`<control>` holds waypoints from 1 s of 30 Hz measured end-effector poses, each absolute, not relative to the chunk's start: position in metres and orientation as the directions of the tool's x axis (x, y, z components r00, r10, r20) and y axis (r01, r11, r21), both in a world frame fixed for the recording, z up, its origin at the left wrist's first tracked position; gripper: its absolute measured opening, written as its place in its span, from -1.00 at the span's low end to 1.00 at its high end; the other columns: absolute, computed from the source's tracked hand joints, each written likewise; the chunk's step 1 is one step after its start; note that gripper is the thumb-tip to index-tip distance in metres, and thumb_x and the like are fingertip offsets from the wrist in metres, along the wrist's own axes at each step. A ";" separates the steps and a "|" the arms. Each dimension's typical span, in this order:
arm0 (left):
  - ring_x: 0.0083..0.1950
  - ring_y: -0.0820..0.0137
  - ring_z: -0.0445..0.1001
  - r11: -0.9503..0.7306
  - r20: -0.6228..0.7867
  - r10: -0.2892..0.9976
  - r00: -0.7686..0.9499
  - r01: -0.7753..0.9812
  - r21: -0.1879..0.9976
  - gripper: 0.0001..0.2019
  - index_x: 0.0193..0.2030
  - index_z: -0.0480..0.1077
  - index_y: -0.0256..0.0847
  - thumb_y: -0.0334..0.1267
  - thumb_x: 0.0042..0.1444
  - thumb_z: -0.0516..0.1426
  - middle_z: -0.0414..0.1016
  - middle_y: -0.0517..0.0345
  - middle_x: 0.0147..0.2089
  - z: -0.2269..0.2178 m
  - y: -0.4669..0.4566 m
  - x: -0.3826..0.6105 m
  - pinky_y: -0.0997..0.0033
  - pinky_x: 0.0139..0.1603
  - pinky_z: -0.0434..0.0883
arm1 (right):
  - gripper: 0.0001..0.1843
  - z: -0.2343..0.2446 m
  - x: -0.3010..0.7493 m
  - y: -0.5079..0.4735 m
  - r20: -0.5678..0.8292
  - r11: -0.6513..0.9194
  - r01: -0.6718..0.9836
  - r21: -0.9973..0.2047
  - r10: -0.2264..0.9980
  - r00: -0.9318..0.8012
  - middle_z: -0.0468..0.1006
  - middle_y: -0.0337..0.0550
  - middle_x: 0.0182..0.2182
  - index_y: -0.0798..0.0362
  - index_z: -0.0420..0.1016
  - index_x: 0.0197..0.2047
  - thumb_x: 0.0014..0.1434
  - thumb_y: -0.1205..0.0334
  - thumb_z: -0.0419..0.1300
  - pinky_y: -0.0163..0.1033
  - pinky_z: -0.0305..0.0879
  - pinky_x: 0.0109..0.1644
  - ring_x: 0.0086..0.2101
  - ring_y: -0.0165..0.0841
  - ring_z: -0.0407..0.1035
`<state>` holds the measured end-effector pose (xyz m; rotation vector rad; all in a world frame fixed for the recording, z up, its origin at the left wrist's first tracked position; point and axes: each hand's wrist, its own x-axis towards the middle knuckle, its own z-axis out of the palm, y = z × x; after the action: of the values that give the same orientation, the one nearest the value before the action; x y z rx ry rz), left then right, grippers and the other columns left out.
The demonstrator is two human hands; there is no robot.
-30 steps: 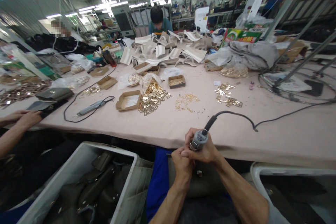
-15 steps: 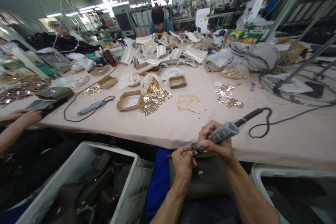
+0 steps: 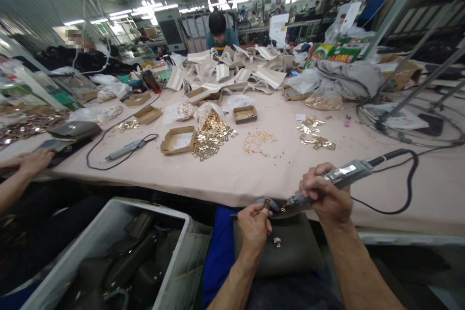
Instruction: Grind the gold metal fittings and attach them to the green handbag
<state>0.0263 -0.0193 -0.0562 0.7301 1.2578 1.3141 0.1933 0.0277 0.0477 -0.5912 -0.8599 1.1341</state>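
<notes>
My right hand is closed around a grey corded electric screwdriver, held almost level with its tip pointing left. My left hand pinches a small brass metal fitting at the top edge of a dark grey leather bag that lies on my lap. The tool's tip sits just right of that fitting. A second small metal stud shows on the bag's face below my left hand. The tool's black cord loops over the table edge to the right.
The pink-covered table carries heaps of gold fittings, small cardboard trays, another electric screwdriver and stacked bag parts. A co-worker's hand rests at far left. A white bin of dark bags stands lower left.
My right hand has swung the screwdriver from upright over the bag to nearly level and moved it right. My left hand keeps pinching the fitting at the bag's edge.
</notes>
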 end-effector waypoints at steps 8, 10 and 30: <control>-0.73 0.51 0.37 0.199 -0.227 0.964 -0.141 -0.188 0.962 -0.71 -0.24 0.56 -0.35 -0.11 0.16 0.20 0.64 0.00 -0.40 -0.059 -0.021 0.025 0.57 -0.73 0.21 | -0.83 0.049 0.233 0.030 0.160 0.329 -0.627 -0.706 0.937 0.312 0.42 -0.31 -0.51 0.00 0.46 -0.33 0.05 0.25 0.39 -0.34 0.20 -0.51 -0.61 -0.52 0.13; -0.70 0.46 0.41 0.192 -0.196 0.975 -0.105 -0.046 0.980 -0.73 -0.22 0.58 -0.31 -0.13 0.20 0.19 0.59 0.11 -0.54 -0.055 -0.025 0.022 0.57 -0.67 0.25 | -0.84 0.053 0.248 0.026 0.133 0.334 -0.646 -0.686 0.931 0.340 0.40 -0.30 -0.50 0.03 0.46 -0.36 0.05 0.25 0.38 -0.35 0.21 -0.52 -0.60 -0.53 0.10; -0.21 0.21 0.68 -0.581 0.616 0.770 0.167 -0.215 0.785 -0.71 -0.02 0.56 -0.10 -0.51 0.18 0.21 0.69 0.01 -0.15 0.071 -0.114 0.121 0.30 -0.20 0.65 | -0.63 0.187 0.410 0.005 0.209 0.477 -0.462 -0.747 0.829 0.518 0.41 -0.35 -0.54 0.03 0.29 -0.44 -0.13 0.28 0.46 -0.41 0.27 -0.56 -0.63 -0.57 0.13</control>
<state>0.1209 -0.1141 0.0713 1.6358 0.5404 1.5364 0.4103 0.0046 0.1870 -0.6845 -0.6125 0.8513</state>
